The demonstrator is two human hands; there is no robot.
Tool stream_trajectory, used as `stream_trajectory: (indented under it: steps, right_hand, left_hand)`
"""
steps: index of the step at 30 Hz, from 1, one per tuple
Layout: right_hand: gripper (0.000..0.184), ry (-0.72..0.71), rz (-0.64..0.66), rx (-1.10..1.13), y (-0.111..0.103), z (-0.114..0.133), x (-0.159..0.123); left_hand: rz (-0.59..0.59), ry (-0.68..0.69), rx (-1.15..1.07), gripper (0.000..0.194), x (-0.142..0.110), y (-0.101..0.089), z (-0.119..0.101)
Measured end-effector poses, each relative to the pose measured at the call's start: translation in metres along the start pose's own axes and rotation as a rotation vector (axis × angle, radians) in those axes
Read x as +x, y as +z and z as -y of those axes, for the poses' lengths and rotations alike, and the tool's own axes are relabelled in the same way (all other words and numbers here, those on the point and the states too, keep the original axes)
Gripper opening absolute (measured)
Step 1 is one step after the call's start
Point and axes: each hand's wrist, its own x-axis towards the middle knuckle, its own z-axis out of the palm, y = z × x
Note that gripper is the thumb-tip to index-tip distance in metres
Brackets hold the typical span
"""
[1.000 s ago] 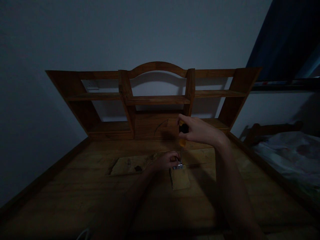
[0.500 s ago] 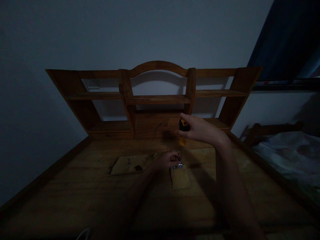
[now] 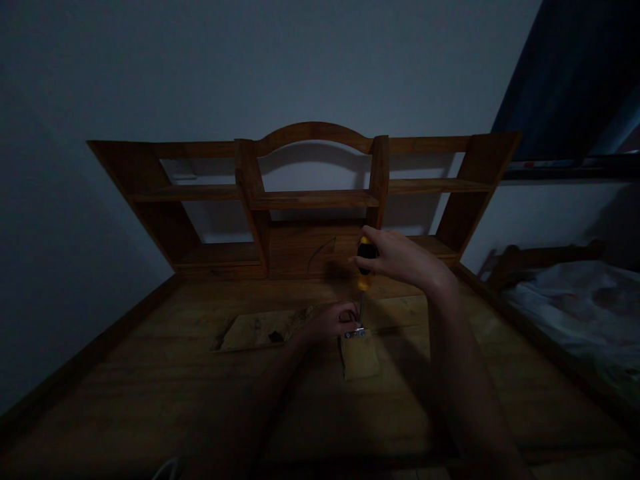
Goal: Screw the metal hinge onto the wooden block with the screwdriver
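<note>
My right hand [image 3: 393, 257] is closed around the screwdriver [image 3: 367, 251], which stands nearly upright, tip down at the metal piece [image 3: 355, 333]. My left hand [image 3: 330, 320] is just left of that tip, fingers curled in at the metal piece; I can't tell how firmly they grip. The metal piece sits at the far end of the wood block [image 3: 361, 360], between me and the shelf [image 3: 315, 200]. The surface [image 3: 150, 380] stretches wide past both forearms to raised edges [image 3: 530, 333] at either side; the shelf bounds it behind.
</note>
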Motion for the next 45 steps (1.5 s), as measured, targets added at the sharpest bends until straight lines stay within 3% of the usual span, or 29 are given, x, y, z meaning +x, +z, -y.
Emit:
stream_trajectory:
  steps: [9, 24, 31, 45]
  right_hand:
    - [0.028, 0.001, -0.021, 0.006, -0.001, 0.008, -0.001]
    - [0.03, 0.0, -0.011, -0.01, 0.0, 0.005, 0.0]
    - [0.016, 0.001, 0.009, 0.026, -0.002, 0.005, 0.0]
    - [0.031, 0.016, -0.02, -0.018, 0.001, 0.0, 0.0]
  left_hand:
    - [0.018, 0.105, 0.127, 0.025, 0.0, -0.003, -0.015]
    - [0.001, 0.066, 0.126, 0.023, 0.0, -0.002, -0.013]
    - [0.006, 0.095, 0.136, 0.024, 0.001, -0.003, -0.01]
    - [-0.002, 0.113, 0.121, 0.021, 0.001, -0.002, -0.007]
